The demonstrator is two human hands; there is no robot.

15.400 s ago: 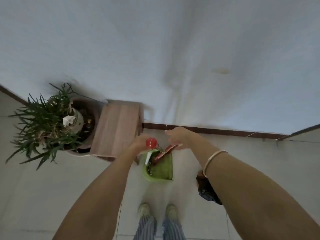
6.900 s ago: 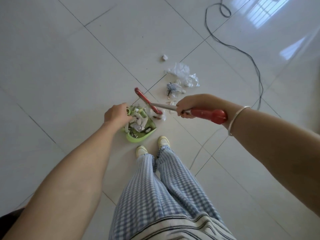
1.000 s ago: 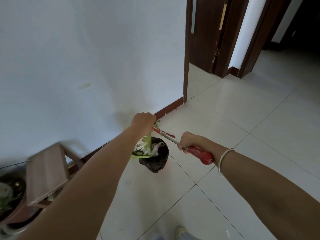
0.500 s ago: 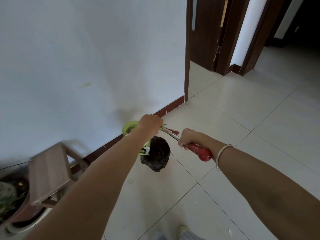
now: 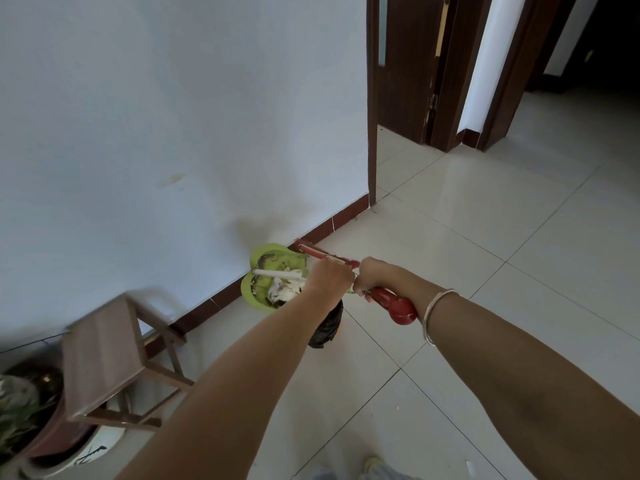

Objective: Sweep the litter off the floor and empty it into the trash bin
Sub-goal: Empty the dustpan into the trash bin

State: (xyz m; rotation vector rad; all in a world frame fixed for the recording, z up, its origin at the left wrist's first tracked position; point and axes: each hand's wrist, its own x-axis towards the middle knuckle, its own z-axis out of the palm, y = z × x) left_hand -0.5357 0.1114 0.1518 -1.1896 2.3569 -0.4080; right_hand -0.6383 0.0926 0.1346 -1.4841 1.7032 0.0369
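My left hand (image 5: 328, 278) grips the handle of a green dustpan (image 5: 278, 262), which is raised and tipped so its inside faces me. White paper litter (image 5: 283, 289) and a white stick lie in the pan. Directly below my left wrist stands the trash bin lined with a black bag (image 5: 327, 325), mostly hidden by my forearm. My right hand (image 5: 377, 277) holds a small brush by its red handle (image 5: 394, 306). The brush's red head (image 5: 313, 251) reaches over the pan's upper edge.
A white wall with a dark brown skirting board (image 5: 273, 261) runs just behind the bin. A wooden stool (image 5: 104, 355) and a potted plant (image 5: 24, 417) stand at the lower left. A dark door frame (image 5: 372, 98) is further right. Pale tiled floor (image 5: 502, 237) stretches right.
My left hand has lifted and turned the dustpan so its inside with the litter now shows above the bin. My right hand has closed in beside the left, brush over the pan.
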